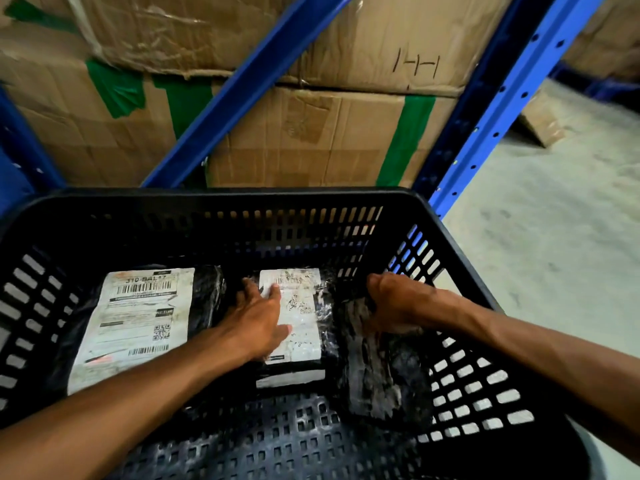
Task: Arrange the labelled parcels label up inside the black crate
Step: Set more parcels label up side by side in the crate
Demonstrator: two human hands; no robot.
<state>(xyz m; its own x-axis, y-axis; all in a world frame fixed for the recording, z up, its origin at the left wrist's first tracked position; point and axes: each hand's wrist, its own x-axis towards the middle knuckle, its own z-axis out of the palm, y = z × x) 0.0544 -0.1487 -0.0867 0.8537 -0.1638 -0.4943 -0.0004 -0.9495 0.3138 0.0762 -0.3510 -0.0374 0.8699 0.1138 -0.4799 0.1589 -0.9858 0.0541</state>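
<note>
A black slotted crate [207, 206] fills the lower view. Inside at the left lies a large black parcel [135, 327], its white barcode label facing up. In the middle lies a smaller black parcel [304, 323], label up; my left hand [258, 320] rests flat on its left side with fingers spread. At the right, a third black wrapped parcel [381, 382] leans against the crate's right wall, with no label showing. My right hand [394, 303] is closed around its upper end.
Large cardboard boxes [311, 133] with green tape sit on a blue metal rack [498, 109] right behind the crate. Bare concrete floor [561, 220] lies to the right. The crate's perforated bottom [277, 438] shows near me.
</note>
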